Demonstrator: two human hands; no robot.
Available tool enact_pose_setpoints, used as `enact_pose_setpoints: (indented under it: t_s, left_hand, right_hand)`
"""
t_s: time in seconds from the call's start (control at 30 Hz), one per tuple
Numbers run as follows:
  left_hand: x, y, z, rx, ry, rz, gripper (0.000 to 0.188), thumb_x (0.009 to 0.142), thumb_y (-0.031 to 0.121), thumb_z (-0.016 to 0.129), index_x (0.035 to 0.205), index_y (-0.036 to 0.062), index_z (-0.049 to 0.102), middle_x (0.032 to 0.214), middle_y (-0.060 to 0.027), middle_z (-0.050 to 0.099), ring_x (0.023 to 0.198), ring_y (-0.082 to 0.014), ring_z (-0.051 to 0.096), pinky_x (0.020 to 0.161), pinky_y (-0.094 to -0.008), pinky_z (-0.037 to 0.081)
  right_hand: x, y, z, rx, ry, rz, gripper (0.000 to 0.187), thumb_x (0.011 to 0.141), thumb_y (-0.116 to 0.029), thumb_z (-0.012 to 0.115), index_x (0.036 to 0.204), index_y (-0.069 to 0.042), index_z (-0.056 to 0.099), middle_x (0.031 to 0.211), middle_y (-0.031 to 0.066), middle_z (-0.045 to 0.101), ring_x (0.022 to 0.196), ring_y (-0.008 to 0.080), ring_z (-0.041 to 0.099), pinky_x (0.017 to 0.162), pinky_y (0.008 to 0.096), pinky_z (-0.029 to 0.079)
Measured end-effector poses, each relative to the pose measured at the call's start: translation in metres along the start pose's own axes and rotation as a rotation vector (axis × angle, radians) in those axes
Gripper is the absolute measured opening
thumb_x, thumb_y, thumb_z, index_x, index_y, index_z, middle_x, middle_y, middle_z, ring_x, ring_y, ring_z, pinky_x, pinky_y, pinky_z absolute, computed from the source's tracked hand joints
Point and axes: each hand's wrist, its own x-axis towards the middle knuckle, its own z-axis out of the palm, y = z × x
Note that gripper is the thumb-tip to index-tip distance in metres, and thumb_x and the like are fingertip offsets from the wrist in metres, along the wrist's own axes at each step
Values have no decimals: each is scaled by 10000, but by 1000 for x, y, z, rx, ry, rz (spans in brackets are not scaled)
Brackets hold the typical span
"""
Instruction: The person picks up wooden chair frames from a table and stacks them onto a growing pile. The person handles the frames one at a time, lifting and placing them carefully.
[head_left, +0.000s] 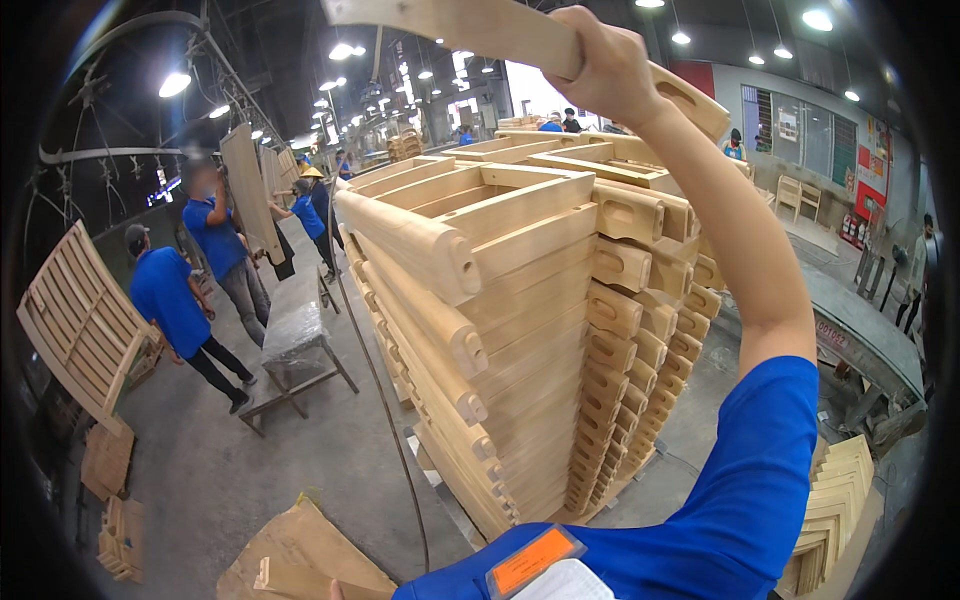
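one raised right hand (607,70), fingers clamped around a pale wooden frame piece (520,35), holds it overhead above a tall stack of matching wooden frames (520,330) on the factory floor (250,470). left hand is out of view. several people in blue shirts (165,295) handle slatted panels (80,320) near a wrapped desk (295,325), well apart from the stack.

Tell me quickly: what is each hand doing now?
Right hand: closed around a long pale wooden frame piece, raised overhead.
Left hand: not in view.
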Motion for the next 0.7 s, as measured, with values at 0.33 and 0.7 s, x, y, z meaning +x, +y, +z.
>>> enact_pose_setpoints:
  t_s: [0.33, 0.7]
  left_hand:
    - [-17, -11, 11, -64, 100, -7, 670, 824, 321, 885, 1313, -53, 620, 1136, -204, 712, 812, -271, 696, 560, -369, 559]
    - [-20, -37, 3, -68, 121, 17, 616, 836, 302, 882, 1268, -64, 640, 1104, -194, 717, 845, -267, 693, 670, -380, 576]
  right_hand:
    - [-23, 5, 60, 137, -57, -308, 378, 776, -238, 818, 1044, -144, 568, 839, 68, 715, 721, 299, 704, 601, 392, 551]
    - [-56, 7, 77, 292, -215, -322, 362, 757, -136, 795, 1037, -87, 573, 795, 96, 682, 714, 332, 678, 614, 418, 529]
